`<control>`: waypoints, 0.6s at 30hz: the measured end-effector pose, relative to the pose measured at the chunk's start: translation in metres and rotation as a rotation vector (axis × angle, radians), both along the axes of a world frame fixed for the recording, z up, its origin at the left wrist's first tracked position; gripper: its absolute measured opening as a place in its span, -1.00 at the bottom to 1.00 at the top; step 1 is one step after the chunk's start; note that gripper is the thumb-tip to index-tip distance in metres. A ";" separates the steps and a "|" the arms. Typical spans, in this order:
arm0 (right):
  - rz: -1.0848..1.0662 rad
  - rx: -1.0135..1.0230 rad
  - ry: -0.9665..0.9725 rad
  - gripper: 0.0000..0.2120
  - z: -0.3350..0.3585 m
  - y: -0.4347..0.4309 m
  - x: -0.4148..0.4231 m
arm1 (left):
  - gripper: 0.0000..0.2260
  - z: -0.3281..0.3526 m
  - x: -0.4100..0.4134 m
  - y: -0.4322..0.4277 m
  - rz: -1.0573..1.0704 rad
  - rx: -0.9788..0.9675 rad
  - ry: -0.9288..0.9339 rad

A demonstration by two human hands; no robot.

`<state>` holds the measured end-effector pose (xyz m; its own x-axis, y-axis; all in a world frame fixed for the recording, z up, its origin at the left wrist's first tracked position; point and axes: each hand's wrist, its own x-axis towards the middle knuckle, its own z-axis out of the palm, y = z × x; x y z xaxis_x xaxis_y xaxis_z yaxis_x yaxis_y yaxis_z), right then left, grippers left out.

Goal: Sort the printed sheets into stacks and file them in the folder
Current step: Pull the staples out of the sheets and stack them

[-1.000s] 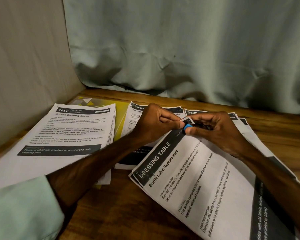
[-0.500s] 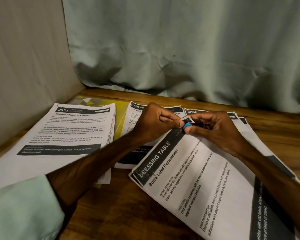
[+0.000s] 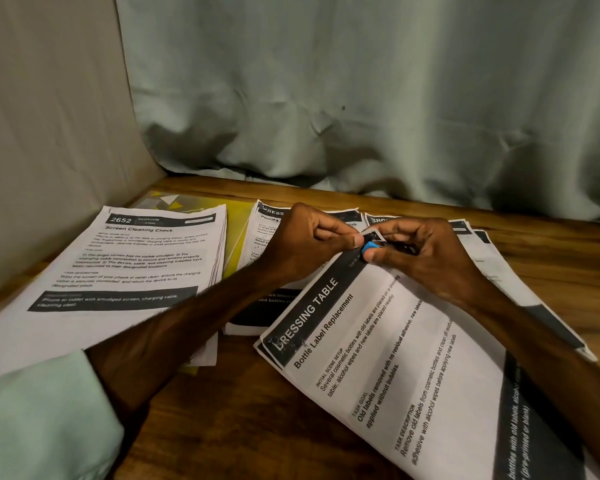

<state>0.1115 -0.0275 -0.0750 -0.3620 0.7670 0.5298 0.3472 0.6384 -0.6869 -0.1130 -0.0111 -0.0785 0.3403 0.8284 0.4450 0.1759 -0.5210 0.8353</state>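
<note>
The right hand (image 3: 430,251) has its thumb and curled fingers pinched on a small blue clip (image 3: 369,246). Something dark lies deeper in that hand and I cannot make it out. The left hand (image 3: 312,240), thumb nearly against the clip, pinches the top corner of the white printed "Dressing Table" sheets (image 3: 413,358), just where the clip sits. That set lies slantwise on the brown wooden tabletop (image 3: 222,427), its far corner raised between the two hands.

By the look of it, the sorting is largely done and one set is being fastened, while filing has not begun. Under the left hand lies a thick white "Pouring" stack (image 3: 267,233). Under the right forearm is a fanned white stack with a numbered header (image 3: 489,261). At the far left is a white "Screen Cleaning Check" stack (image 3: 136,258). The flat yellow plastic folder (image 3: 239,237) lies beneath that last stack, and its edge shows between it and the "Pouring" stack. As far as can be seen, sheets rest on the folder, not in it.

Counted: two hands, one clip, one folder and four groups of sheets. The sheets within each group cannot be counted.
</note>
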 end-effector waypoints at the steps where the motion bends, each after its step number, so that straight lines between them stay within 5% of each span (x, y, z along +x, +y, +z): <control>1: -0.010 0.002 0.003 -0.58 -0.001 0.001 0.001 | -0.88 -0.001 0.000 0.001 0.004 -0.002 0.000; 10: -0.021 -0.051 0.082 -0.63 0.000 -0.003 0.001 | -0.88 0.013 -0.012 -0.002 -0.195 -0.236 0.210; 18: -0.110 -0.025 0.100 -0.69 0.000 -0.003 0.000 | -0.81 0.013 -0.010 -0.005 -0.150 -0.249 0.232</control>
<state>0.1120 -0.0300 -0.0747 -0.2213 0.8125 0.5393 0.3436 0.5825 -0.7367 -0.1228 -0.0162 -0.0654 0.5345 0.8346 0.1332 0.3125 -0.3416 0.8864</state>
